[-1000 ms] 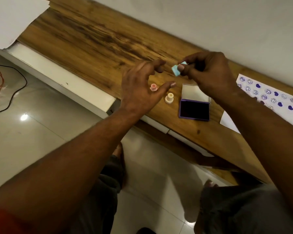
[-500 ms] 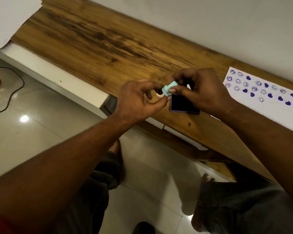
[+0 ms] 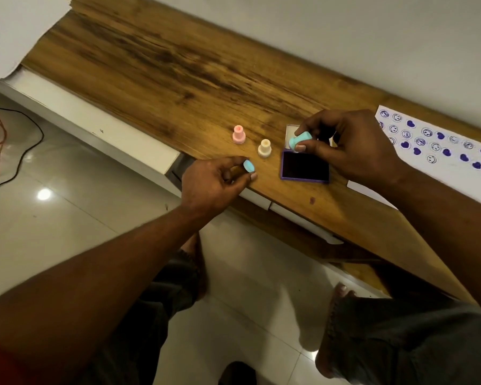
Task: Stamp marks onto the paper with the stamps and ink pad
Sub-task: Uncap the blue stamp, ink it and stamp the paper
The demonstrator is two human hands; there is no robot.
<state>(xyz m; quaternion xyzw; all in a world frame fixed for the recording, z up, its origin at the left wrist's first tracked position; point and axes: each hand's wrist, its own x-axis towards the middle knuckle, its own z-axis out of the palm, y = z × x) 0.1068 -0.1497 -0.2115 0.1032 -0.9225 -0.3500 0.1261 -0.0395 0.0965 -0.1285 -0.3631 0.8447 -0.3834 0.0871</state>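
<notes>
My right hand (image 3: 353, 145) pinches a light blue stamp (image 3: 299, 140) just above the far edge of the open purple ink pad (image 3: 304, 168). My left hand (image 3: 211, 182) pinches the stamp's small blue cap (image 3: 249, 166) near the desk's front edge. A pink stamp (image 3: 238, 134) and a cream stamp (image 3: 264, 148) stand upright on the wooden desk (image 3: 164, 65), left of the pad. The white paper (image 3: 439, 154), at the right, carries several purple smiley and heart marks.
A white wall runs along the desk's far side. White sheets (image 3: 14, 31) lie at the desk's top left corner. Red and black cables (image 3: 0, 145) trail over the tiled floor at left. My knees and feet are below the desk edge.
Both hands met at the blue stamp half a second ago; now they are apart. The left hand has drawn back left with the cap, and the right keeps the stamp over the pad.
</notes>
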